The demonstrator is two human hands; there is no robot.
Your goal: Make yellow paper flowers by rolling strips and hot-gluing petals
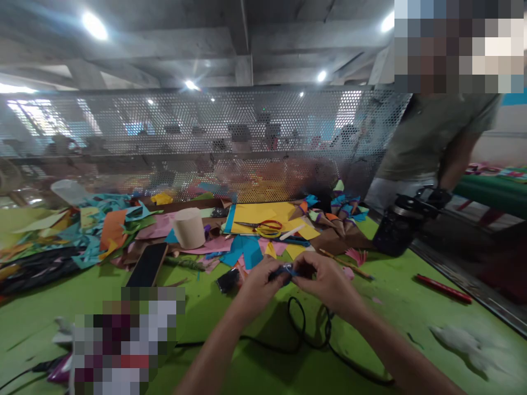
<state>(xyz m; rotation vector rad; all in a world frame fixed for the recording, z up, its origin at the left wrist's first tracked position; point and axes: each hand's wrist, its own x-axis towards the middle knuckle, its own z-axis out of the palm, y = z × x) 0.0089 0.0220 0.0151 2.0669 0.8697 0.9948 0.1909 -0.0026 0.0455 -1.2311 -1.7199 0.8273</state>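
My left hand (258, 284) and my right hand (323, 276) meet over the green table (263, 359), fingertips pinched. Between them is a small dark blue piece (287, 270) with a shiny spot; its exact kind I cannot make out. Just left of my left hand lies a small black packet (228, 280). Below both hands a black cable (305, 323) loops across the tabletop. Behind them are blue paper pieces (242, 251) and scissors (269, 227) with red and yellow handles, resting on yellow paper (263, 213).
Heaped paper scraps (113, 227) cover the left back. A tape roll (188, 227) and a phone (148, 265) stand left of centre. A black bottle (397, 225), a red pen (442, 288) and white fluff (465, 343) are rightward. A perforated metal screen (197, 137) closes the back; a person (428, 137) stands right.
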